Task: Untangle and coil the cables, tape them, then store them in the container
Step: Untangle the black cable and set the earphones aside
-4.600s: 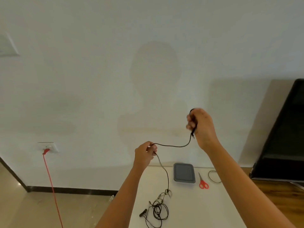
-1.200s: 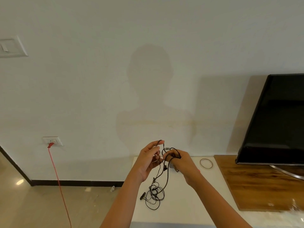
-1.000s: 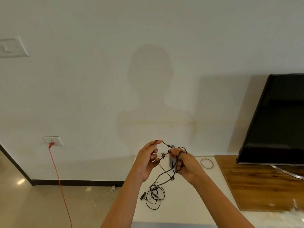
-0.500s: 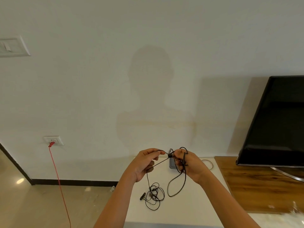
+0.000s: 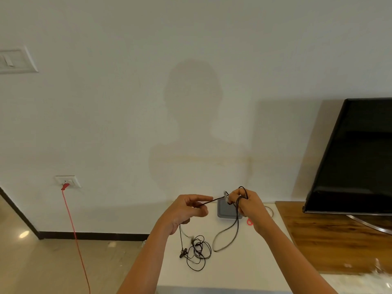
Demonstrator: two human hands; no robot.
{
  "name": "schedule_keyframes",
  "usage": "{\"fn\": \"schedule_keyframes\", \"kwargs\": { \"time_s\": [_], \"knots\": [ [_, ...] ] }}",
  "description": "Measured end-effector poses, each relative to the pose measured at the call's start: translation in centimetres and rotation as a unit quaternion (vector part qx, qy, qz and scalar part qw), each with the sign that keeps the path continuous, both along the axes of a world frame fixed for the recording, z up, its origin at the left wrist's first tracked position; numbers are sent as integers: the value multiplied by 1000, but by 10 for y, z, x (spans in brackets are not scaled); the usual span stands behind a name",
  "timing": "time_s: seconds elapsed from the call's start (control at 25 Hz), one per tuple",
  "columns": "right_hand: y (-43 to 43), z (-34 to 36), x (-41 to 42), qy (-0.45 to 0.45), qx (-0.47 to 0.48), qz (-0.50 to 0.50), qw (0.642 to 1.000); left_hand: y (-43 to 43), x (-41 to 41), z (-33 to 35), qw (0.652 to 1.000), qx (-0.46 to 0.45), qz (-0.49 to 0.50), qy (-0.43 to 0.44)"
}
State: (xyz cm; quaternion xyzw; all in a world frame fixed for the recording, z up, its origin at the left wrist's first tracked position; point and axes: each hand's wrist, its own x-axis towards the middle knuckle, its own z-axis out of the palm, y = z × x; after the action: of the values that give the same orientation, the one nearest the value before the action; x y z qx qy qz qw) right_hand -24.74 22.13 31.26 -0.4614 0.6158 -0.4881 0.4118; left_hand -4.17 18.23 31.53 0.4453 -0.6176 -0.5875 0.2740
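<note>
My left hand (image 5: 186,211) pinches a thin black cable (image 5: 212,201) that runs taut to my right hand (image 5: 247,203). The right hand holds a few loops of the same cable wound round its fingers, with a loop (image 5: 226,234) hanging below to the table. A tangled heap of black cable (image 5: 197,250) lies on the white table (image 5: 244,270) under my left hand, and a strand rises from it to that hand. A grey container (image 5: 224,211) sits at the table's far edge, partly behind my right hand.
Red scissors (image 5: 249,221) and a thin ring (image 5: 269,211) lie right of the container, mostly hidden by my right wrist. A black TV (image 5: 358,158) stands on a wooden surface (image 5: 331,236) at right. A red cord (image 5: 74,236) hangs from a wall socket (image 5: 67,181) at left.
The hands came together from a wide, raised stretch and lowered. Over the last second they drew slightly apart, the cable between them went taut, and a loop dropped from my right hand.
</note>
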Motion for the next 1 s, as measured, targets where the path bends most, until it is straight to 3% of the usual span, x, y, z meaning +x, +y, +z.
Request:
{"fn": "schedule_keyframes", "kwargs": {
  "time_s": [0.2, 0.44, 0.52, 0.64, 0.72, 0.88, 1.0],
  "knots": [
    [-6, -2, -15, 32, -15, 25, 999, -4, 12, -9, 993, -51, 2, -108],
    [-19, 33, -74, -190, -14, -122, 974, -4, 65, -66, 980, -102, 14, -171],
    [-27, 51, -94, -289, 2, -165, 943, -5, 80, -88, 977, -99, 10, -191],
    [-39, 76, -114, -486, -4, -192, 853, -3, 84, -109, 980, -58, 38, -184],
    [-47, 90, -117, -522, -23, -193, 831, -1, 75, -115, 985, -21, 59, -162],
    [-57, 107, -91, -471, -9, -111, 875, 0, 55, -133, 982, 18, 52, -182],
    [-59, 108, -59, -360, 32, 15, 932, 4, 39, -147, 980, 24, 18, -199]
  ]
}}
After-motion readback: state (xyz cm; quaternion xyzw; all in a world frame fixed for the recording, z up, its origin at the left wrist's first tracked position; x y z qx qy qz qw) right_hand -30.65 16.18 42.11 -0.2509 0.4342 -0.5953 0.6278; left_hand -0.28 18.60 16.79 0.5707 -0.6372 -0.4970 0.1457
